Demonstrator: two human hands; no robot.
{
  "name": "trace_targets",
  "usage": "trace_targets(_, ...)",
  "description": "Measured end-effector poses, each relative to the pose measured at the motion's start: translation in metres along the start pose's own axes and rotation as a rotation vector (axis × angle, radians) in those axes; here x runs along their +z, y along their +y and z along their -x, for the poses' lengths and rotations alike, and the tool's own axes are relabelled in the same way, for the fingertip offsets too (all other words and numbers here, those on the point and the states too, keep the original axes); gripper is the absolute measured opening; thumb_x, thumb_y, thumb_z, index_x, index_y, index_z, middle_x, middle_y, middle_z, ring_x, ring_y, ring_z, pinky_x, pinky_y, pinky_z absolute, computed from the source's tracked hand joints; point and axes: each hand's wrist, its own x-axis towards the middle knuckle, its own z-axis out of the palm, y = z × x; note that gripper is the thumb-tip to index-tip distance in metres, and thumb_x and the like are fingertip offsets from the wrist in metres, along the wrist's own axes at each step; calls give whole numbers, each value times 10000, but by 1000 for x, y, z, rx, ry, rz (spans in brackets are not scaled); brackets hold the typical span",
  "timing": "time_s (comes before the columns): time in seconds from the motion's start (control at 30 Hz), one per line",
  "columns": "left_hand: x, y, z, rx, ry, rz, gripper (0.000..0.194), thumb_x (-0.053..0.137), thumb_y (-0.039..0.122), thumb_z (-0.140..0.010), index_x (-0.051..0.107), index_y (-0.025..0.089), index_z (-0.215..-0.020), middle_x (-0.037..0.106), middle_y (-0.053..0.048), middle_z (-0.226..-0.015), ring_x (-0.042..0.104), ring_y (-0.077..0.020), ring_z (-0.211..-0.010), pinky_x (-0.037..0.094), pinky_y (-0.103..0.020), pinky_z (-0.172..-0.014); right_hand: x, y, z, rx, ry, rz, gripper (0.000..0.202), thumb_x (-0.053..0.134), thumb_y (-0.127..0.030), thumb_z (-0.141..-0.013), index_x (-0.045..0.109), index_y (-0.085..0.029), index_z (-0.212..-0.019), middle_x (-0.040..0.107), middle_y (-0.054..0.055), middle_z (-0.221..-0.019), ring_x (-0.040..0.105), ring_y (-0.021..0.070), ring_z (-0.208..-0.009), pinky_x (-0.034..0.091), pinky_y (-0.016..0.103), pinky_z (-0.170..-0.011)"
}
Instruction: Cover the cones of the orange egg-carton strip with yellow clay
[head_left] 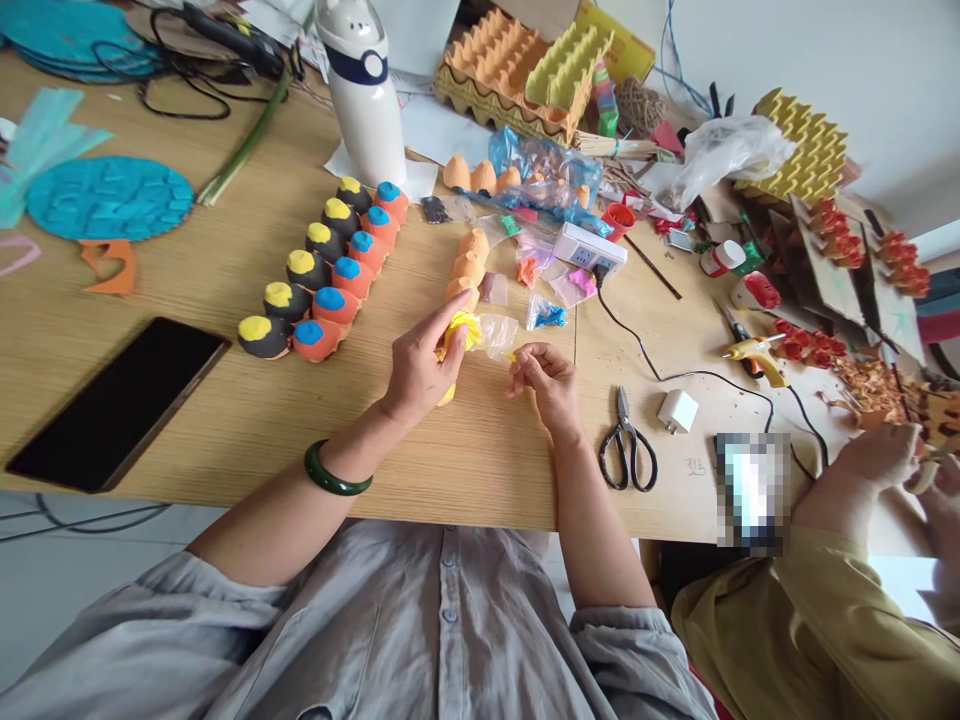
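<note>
My left hand (424,365) is closed around a lump of yellow modelling clay (466,330), its thumb and fingers pressed on the sides. A clear plastic bag (499,337) extends from the lump towards my right hand (547,385). The right fingertips are pinched together on a small yellow bit (512,357), seemingly the same clay. Beneath and beyond my left hand lies a strip of orange egg-carton cups (470,268), partly hidden, with yellow at its near end. Left of it stand black cups with yellow tops (301,264) and orange cups with blue tops (349,270).
A phone (120,400) lies at front left, below a white bottle (367,100). Scissors (628,445), a charger (678,410) and a power strip (591,247) are on the right. A glue gun (757,355) rests near a co-worker's hand (874,460). Egg trays (517,75) stack behind.
</note>
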Motion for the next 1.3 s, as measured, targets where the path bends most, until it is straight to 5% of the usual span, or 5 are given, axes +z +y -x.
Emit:
trace_targets(0.47,0,3,1,34,-33,25,426,476,347,-1095,650,143,-1426,744,-127,-1367,740,-209,-1227,593,-270,-1056,-4,2,-1,-95,10,23,316,866,-449,-794,758,-243,-1009,698,-37,-728,657,112,-611,613,271,-635)
trace_targets(0.73,0,2,1,31,-18,30,412,502,324,-1082,652,140,-1419,749,-125,-1358,747,-206,-1214,600,-264,-1038,-4,-4,-1,-6,71,-170,253,857,-377,-794,754,-243,-982,757,23,-1084,696,117,-791,635,247,-647)
trace_targets(1.13,0,1,2,9,-24,14,423,483,329,-1081,644,166,-1437,739,-116,-1379,745,-211,-1217,607,-285,-1040,2,-8,4,73,3,-127,329,854,-504,-790,740,-220,-911,491,-66,-692,358,58,-504,333,203,-394)
trace_targets(1.3,0,3,3,17,-49,31,428,471,327,-1091,628,165,-1455,731,-123,-1392,737,-211,-1233,594,-280,-1060,6,2,5,36,-59,33,377,885,-520,-762,727,-216,-918,546,-77,-654,360,42,-440,262,224,-393)
